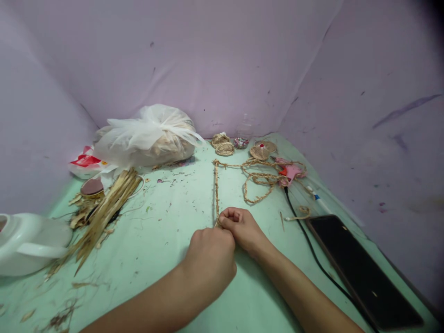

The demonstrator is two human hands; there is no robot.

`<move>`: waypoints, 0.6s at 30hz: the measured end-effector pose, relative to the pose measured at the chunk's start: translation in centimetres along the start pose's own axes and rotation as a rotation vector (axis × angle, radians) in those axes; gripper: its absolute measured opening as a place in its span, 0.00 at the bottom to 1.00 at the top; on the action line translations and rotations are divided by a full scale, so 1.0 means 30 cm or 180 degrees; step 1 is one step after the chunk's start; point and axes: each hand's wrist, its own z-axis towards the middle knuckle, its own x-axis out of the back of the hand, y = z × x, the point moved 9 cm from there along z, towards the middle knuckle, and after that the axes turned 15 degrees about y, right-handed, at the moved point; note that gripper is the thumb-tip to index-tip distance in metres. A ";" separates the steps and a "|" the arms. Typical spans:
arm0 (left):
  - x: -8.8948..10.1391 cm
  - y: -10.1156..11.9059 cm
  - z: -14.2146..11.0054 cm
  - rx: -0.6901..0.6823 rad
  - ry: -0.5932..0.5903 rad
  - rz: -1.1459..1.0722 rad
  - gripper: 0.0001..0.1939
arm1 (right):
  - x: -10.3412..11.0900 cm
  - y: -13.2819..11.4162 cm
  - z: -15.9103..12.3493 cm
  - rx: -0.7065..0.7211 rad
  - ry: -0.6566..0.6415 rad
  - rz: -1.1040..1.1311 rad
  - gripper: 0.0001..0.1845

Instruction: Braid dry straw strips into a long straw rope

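Observation:
A twisted straw-coloured fibre rope (217,189) runs straight away from me over the pale green surface, then bends right into loose loops. Both my hands meet at its near end. My left hand (211,254) is closed in a fist, its back towards me, against the rope's end; the fingertips are hidden. With thumb and forefinger, my right hand (239,226) pinches the rope just beyond the left fist. The very end of the rope is covered by my hands.
At left lie a bundle of dried leaf strips (107,208), a white jug (31,245) and a stuffed plastic bag (149,136). Coiled rope discs (224,145) and a bead container (242,138) stand behind. On the right are a pink glue gun (291,172), its black cable (308,243) and a phone (360,273).

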 end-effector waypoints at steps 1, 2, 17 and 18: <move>0.026 -0.007 0.010 -0.0020 0.0038 -0.0002 0.09 | -0.001 -0.003 -0.001 0.0020 -0.0024 0.0001 0.05; 0.058 -0.022 0.025 0.0008 0.0129 -0.0030 0.09 | -0.002 -0.005 -0.001 0.0052 -0.0034 -0.0011 0.04; -0.064 -0.171 0.117 0.1323 -0.0846 -0.2532 0.05 | -0.008 -0.051 -0.002 0.0675 -0.0391 -0.0533 0.06; -0.062 -0.180 0.120 0.1293 -0.0802 -0.2373 0.05 | -0.004 -0.062 -0.004 0.0874 -0.0348 -0.0771 0.06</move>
